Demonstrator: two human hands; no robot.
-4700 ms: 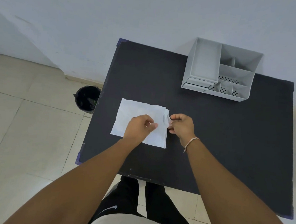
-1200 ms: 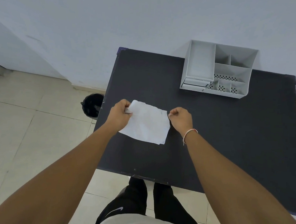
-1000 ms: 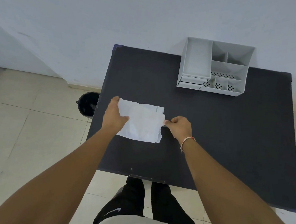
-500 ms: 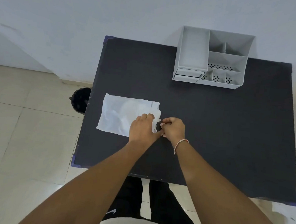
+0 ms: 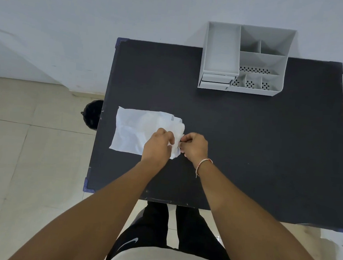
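A crumpled white sheet of paper [image 5: 138,129] lies flat on the left part of the black table [image 5: 246,145]. My left hand [image 5: 158,144] rests over the sheet's right part, its fingers curled on the paper near the right edge. My right hand [image 5: 194,144] pinches that same right edge between thumb and fingers, close against my left hand. A thin cord band sits on my right wrist. The near right corner of the sheet is hidden under my left hand.
A grey plastic desk organiser [image 5: 244,59] with several compartments and small drawers stands at the table's far edge against the wall. A black bin [image 5: 91,113] sits on the tiled floor left of the table. My legs are below the near edge.
About a second ago both hands held the sheet by its two sides, lifted. It now lies on the table, and my left hand has come across to its right edge beside my right hand.
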